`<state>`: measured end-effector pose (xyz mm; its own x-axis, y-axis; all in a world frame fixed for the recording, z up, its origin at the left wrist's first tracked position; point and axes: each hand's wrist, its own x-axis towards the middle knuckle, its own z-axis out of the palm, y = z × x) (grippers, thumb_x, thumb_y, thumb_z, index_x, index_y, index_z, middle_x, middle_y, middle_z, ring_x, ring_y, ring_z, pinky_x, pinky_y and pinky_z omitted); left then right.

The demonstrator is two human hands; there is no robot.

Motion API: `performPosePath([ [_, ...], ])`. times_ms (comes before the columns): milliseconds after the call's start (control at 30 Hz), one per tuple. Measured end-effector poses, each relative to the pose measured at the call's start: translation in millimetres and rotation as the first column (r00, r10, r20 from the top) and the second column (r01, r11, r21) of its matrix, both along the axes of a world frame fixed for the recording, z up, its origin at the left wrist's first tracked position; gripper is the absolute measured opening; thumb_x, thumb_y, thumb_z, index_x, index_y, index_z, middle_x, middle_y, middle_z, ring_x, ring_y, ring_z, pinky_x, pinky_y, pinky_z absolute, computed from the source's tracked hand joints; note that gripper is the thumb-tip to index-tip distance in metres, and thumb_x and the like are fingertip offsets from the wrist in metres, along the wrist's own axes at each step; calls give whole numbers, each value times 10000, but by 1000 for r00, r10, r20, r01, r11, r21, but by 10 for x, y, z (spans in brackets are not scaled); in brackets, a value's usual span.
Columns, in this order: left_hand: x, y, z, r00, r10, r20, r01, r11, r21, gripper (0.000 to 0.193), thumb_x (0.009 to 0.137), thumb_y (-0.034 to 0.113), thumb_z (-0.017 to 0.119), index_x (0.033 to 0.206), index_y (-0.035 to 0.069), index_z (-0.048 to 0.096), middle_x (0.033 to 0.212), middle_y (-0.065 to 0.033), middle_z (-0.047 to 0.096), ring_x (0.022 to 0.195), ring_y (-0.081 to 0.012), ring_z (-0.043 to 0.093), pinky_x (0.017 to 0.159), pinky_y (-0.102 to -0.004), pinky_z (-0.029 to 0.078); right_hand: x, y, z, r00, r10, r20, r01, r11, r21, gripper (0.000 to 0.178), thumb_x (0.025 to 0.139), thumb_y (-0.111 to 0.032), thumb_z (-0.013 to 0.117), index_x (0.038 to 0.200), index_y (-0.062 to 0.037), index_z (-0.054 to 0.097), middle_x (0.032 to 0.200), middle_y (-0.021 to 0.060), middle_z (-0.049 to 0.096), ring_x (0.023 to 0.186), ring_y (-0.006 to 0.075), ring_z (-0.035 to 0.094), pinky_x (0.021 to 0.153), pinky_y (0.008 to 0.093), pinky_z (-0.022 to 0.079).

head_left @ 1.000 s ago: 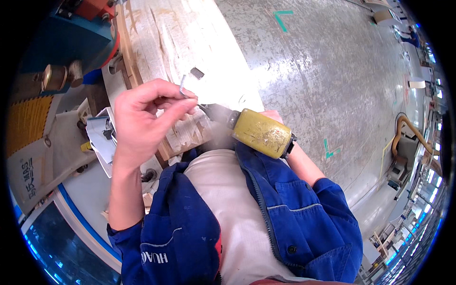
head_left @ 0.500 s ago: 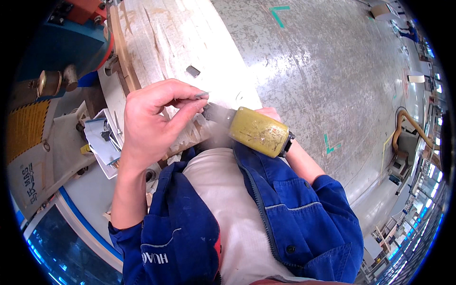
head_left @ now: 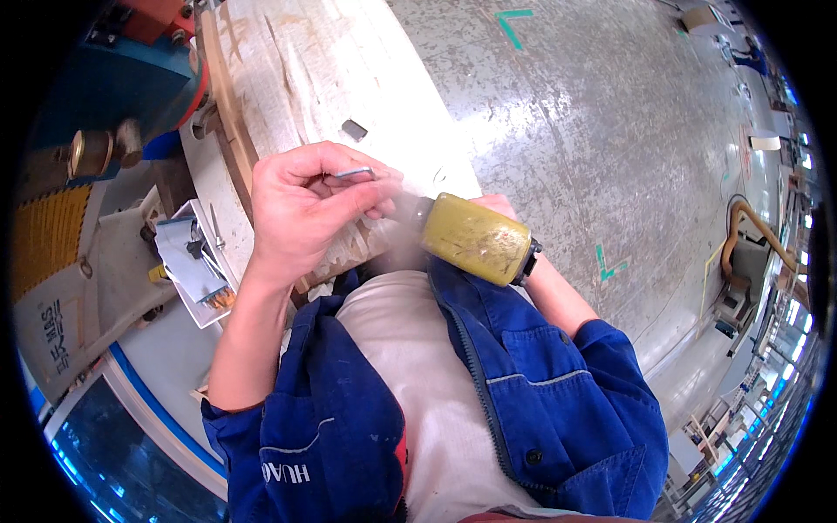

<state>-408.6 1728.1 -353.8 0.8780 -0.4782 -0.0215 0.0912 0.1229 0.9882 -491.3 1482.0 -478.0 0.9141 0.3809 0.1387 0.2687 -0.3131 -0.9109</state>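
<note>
My left hand (head_left: 305, 196) is closed in a pinch over the near end of the workbench. Between its thumb and forefinger sits a small thin metal piece (head_left: 356, 173) with a bluish-grey sheen. To the right of it is a scuffed yellow, box-shaped tool (head_left: 475, 239) with a black fitting at its right end. My right hand (head_left: 495, 205) is wrapped round this tool from behind, most of its fingers hidden. The tool's left end blurs into a greyish haze beside my left fingertips; whether they touch cannot be made out.
A small dark grey rectangular piece (head_left: 354, 130) lies on the pale, worn workbench (head_left: 323, 70). At left stand a blue machine (head_left: 122, 87) and a white tray (head_left: 196, 270) with assorted small items. Grey floor (head_left: 558, 131) with green corner marks stretches to the right.
My left hand has shifted slightly right, and the metal piece in it has turned to show a longer edge. My right hand and the yellow tool have barely moved.
</note>
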Motion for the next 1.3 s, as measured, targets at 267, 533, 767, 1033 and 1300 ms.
performPosePath([
  [267,31,51,34,955,-144,257,82,967,240,173,866,-127,582,978,-53,691,943,-174,703,749,-145,665,637,-249,552,29,-11,-56,994,44,96,-51,996,73,223,747,-93,776,953,-45,704,858,46,721,756,160,706,656,262,549],
  [533,34,2,-38,965,-60,257,33,994,109,149,802,-123,685,932,-49,690,817,-103,677,734,-147,679,645,-243,555,21,10,-2,998,6,60,-10,998,68,208,738,-93,782,925,-51,699,822,36,715,732,165,704,633,261,542],
  [767,67,67,-62,952,-137,275,99,984,149,164,838,-131,639,973,-48,680,890,-145,683,764,-187,693,674,-264,579,62,-11,-60,982,46,183,-65,993,102,239,741,-79,775,964,-26,706,878,62,728,770,170,712,658,267,556],
  [1033,57,25,26,934,-188,303,127,969,212,192,846,-155,592,980,-49,681,883,-152,693,762,-187,697,668,-265,580,15,-4,-18,998,23,53,-27,997,71,246,732,-89,788,957,-32,708,842,34,723,724,142,698,645,246,544],
  [1300,44,37,-34,978,-94,185,70,989,131,125,849,-137,619,923,-56,681,898,-177,704,750,-191,704,655,-268,580,26,-23,-78,999,36,32,-38,998,58,281,737,-100,794,999,-30,716,873,40,735,761,129,706,681,247,552],
])
